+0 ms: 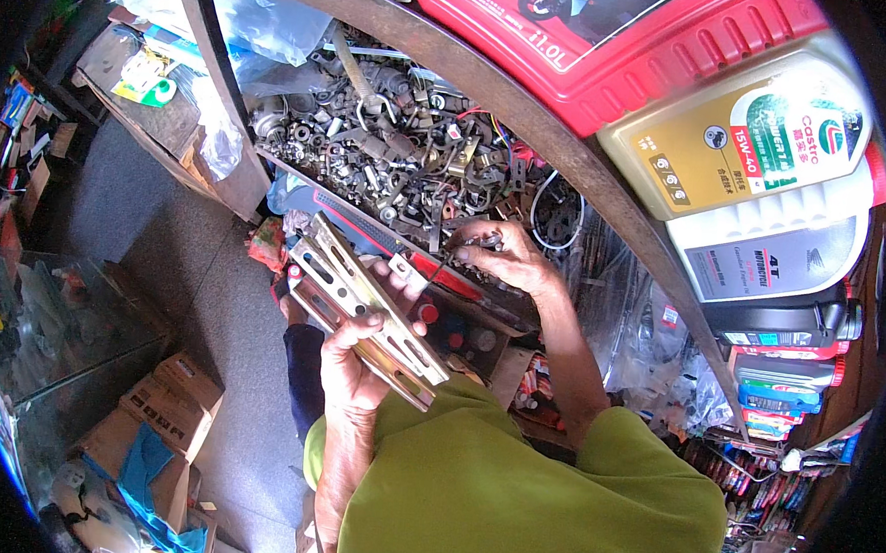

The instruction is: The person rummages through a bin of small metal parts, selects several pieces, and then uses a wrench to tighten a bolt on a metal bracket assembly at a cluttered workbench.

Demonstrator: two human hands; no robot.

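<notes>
Hands at work over a shelf [493, 89] heaped with scrap metal parts [389, 154]: our left hand [353, 367] is wrapped around slotted metal rails [361, 307], held just below the shelf's front edge. Our right hand [504, 260] reaches into the heap at that edge, fingers curled on small pieces; we cannot tell which. Oil jugs [761, 143] stand right of the shelf.

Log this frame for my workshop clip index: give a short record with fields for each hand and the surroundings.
left hand: grips a slotted, pale metal bracket, held tilted
right hand: reaches into a heap of small grey metal parts in a wooden shelf tray
above: red plastic canister, yellow oil jug
below left: cardboard boxes
</notes>
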